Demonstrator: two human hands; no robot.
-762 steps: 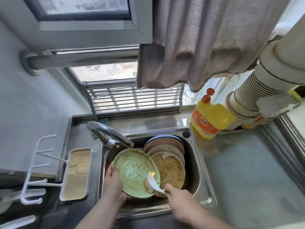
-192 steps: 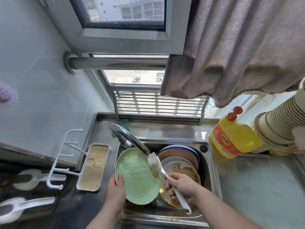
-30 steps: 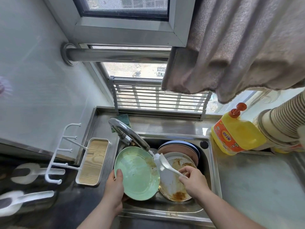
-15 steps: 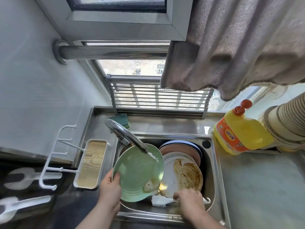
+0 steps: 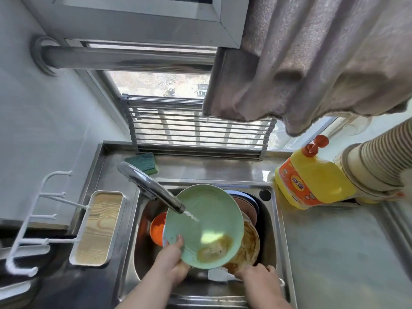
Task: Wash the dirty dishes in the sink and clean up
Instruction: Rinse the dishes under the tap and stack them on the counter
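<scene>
Scanning from the left, we pass a white hook rack (image 5: 38,219) and a tray with a wood-grain bottom (image 5: 98,228) parked beside the sink (image 5: 281,241), probably so that wet things can drain within reach. Behind the curved faucet (image 5: 151,188) a green sponge (image 5: 142,162) lies on the steel ledge. Our left hand (image 5: 172,257) pinches the lower left rim of the green plate (image 5: 205,226), thumb on the face, tilting it under the running stream so that the brown water pooled at its low edge can run off. We judge this a rinse, with the scrubbing of this plate done. Under and behind it lie an orange dish (image 5: 157,228), a badly stained plate (image 5: 248,248) and more stacked dishes, all unwashed. Our right hand (image 5: 258,277) rests low in the sink at the white brush (image 5: 219,274); we cannot tell whether it grips the handle. Farther right, the yellow detergent bottle (image 5: 312,177) stands on the counter, close by for the next plate.
</scene>
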